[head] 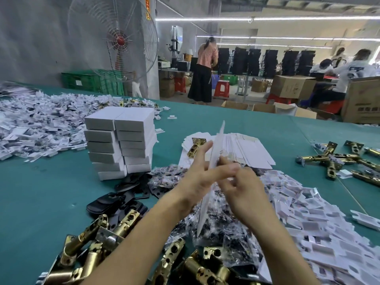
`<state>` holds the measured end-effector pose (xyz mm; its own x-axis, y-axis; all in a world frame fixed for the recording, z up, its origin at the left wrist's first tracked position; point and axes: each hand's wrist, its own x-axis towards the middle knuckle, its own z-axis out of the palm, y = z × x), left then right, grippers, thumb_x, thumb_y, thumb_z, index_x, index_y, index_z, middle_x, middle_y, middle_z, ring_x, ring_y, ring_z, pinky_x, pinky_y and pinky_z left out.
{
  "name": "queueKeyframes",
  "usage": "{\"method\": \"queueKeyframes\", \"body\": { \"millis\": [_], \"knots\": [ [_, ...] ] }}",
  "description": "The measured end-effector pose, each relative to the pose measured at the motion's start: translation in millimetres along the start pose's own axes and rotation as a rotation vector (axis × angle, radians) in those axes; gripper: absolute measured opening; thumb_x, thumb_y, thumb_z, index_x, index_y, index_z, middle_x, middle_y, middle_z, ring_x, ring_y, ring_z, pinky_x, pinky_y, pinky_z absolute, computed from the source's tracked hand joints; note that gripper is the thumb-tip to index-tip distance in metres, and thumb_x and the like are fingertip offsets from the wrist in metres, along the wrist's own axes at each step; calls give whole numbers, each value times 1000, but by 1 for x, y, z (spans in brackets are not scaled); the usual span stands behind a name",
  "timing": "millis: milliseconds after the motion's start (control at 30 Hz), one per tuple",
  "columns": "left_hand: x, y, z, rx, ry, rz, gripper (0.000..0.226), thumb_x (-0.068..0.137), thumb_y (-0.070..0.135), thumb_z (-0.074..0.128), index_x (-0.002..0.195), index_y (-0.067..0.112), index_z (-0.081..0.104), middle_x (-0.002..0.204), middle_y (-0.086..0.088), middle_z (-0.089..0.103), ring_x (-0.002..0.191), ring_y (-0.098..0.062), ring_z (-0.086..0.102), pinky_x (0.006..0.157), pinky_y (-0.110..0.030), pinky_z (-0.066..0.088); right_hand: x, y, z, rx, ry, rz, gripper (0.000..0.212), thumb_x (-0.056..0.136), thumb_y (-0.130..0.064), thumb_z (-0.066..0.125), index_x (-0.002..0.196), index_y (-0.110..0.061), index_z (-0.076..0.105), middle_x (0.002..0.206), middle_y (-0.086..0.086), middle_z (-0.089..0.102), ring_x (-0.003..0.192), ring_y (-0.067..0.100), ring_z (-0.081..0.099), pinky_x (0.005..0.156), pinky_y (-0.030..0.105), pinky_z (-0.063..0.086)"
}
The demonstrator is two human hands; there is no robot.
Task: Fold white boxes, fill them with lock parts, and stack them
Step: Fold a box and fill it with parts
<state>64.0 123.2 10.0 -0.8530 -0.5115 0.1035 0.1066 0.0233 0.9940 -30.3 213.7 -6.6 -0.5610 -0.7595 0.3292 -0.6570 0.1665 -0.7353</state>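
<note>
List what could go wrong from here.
The flat box blank, thin and edge-on between left hand and right hand, may slip into the bagged parts below. The stack of white boxes sits unevenly; adding more might topple it. The brass latch lying on the spare blanks could slide off when one is pulled.

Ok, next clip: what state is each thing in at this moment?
flat box: unfolded, upright and edge-on, held by both hands.
left hand: fingers and thumb pinch the flat box.
right hand: fingers pinch the flat box.
stack of boxes: closed, piled in two columns.
pile of flat boxes: unfolded, lying flat, one latch on top.
heap of latches: loose, unpacked.
</note>
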Motion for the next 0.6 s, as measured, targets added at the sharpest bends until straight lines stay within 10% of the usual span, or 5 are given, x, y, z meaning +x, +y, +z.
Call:
{"method": "queueKeyframes", "body": {
  "millis": [133,233,600],
  "knots": [
    [4,-7,-1,226,138,57,118,60,40,81,156,31,14,130,9,52,113,2,57,110,-32,42,2,-11,-16,505,234,118,25,105,-30,43,111,-30,67,104,0,71,93,20,69,80,36,57],
    [5,-14,0,537,236,117,130,52,68,77,154,45,-1,155,9,26,141,-11,31,118,-42,30,-3,-25,-25,685,233,113,32,100,-51,42,107,-32,68,96,1,73,79,19,74,63,28,57],
    [-4,-13,2,1185,378,528,138,54,92,62,158,26,-1,129,2,36,111,-18,39,89,-39,37,-5,-22,-45,499,186,89,19,85,-15,68,83,2,64,71,25,60,65,24,54,57,44,47]
  ]
}}
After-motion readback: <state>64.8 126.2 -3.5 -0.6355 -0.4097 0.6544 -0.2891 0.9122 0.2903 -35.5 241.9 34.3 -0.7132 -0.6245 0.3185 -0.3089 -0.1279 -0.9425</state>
